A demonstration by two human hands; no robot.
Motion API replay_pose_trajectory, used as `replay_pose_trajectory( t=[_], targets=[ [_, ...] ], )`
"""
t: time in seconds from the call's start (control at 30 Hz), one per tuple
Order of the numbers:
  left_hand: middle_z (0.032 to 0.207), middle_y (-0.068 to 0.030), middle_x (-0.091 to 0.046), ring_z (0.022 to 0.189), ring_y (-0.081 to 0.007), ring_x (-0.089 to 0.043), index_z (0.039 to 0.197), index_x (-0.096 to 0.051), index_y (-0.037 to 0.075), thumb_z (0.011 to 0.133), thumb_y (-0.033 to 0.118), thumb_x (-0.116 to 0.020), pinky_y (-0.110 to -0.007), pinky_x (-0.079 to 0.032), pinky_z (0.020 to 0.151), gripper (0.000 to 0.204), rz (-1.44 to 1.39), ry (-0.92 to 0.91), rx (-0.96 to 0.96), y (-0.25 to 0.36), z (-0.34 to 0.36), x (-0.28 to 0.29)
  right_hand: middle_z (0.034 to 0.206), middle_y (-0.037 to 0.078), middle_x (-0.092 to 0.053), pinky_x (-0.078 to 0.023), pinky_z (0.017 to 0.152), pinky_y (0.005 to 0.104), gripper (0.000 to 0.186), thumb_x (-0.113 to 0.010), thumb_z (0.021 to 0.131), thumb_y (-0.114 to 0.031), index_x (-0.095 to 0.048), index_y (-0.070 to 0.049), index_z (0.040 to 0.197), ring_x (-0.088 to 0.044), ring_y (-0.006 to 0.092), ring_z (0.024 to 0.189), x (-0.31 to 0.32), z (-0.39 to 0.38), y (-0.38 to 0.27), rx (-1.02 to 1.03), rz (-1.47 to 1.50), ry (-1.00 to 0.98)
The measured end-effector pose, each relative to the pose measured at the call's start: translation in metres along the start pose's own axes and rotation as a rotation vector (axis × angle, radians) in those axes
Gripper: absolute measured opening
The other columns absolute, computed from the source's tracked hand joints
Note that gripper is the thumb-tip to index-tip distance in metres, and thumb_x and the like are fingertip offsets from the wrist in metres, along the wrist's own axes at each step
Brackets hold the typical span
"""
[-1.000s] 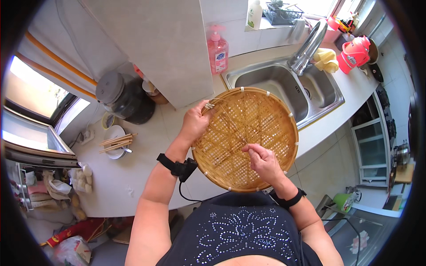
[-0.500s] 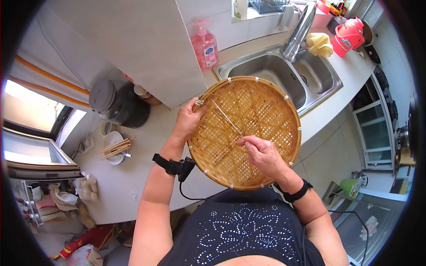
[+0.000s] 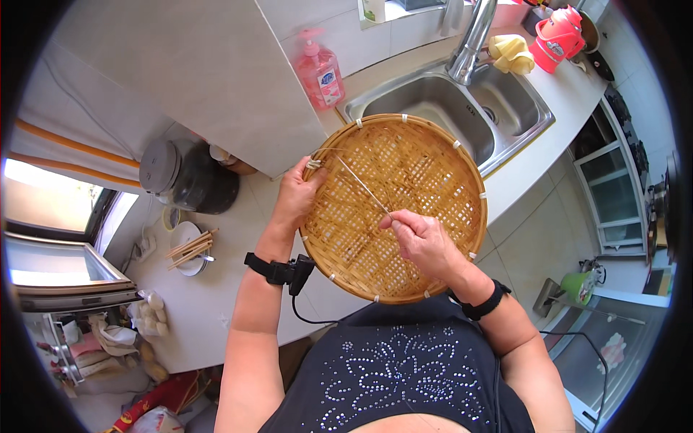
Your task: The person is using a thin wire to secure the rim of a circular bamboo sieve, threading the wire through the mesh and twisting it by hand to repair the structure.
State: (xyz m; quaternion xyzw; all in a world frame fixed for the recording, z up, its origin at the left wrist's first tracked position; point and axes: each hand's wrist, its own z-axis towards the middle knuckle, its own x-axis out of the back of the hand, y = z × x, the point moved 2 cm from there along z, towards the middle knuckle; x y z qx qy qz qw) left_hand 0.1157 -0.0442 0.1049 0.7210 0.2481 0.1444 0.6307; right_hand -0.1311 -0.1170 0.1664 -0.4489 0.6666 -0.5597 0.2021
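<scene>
A round, shallow woven bamboo basket [image 3: 429, 169] is held up in front of me, its open side facing up, with white ties spaced around the rim. My left hand [image 3: 294, 193] grips the rim at the left, beside a bundled white tie [image 3: 313, 164]. Over the weave, the fingers of my right hand [image 3: 424, 244] pinch the end of a thin pale strand [image 3: 364, 185]. That strand stretches straight from the fingertips toward the upper left of the basket. Whether it is cord, wire or a plastic strip I cannot tell.
Behind the basket is a double steel sink [image 3: 433, 101] with a tall faucet [image 3: 469, 50]. A pink soap bottle [image 3: 321, 78] and a red thermos [image 3: 557, 40] stand nearby. Plates [image 3: 186, 232] with chopsticks and a dark lidded jar [image 3: 202, 180] are on the left counter.
The basket and both hands have shifted slightly left and up in view, along with a small turn of the whole scene. Both grips stay the same.
</scene>
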Motion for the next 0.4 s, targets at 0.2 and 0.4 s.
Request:
replay_pose_trajectory(
  t=[0.2, 0.4],
  targets=[
    [0.100, 0.0013, -0.066, 0.083, -0.0051, -0.057, 0.116, -0.060, 0.000, 0.094, 0.006, -0.059, -0.022, -0.048, 0.073, 0.022, 0.001, 0.015, 0.015, 0.003, -0.002, 0.001, 0.062, 0.012, -0.055, -0.046, 0.056, 0.0321, 0.022, -0.047, 0.095, -0.015, -0.064, -0.004, 0.104, -0.056, 0.0176, 0.056, 0.003, 0.004, 0.001, 0.051, -0.060, -0.002],
    [0.104, -0.0084, -0.071, 0.088, -0.0115, -0.061, 0.125, -0.060, 0.011, 0.094, 0.014, -0.062, -0.026, -0.048, 0.080, 0.032, 0.535, 0.052, -0.130, 0.009, -0.001, 0.003, 0.072, 0.011, -0.071, -0.055, 0.058, 0.0312, 0.026, -0.059, 0.095, -0.021, -0.058, -0.008, 0.118, -0.071, 0.0213, 0.068, 0.013, -0.002, 0.001, 0.218, -0.906, 0.079]
  ],
)
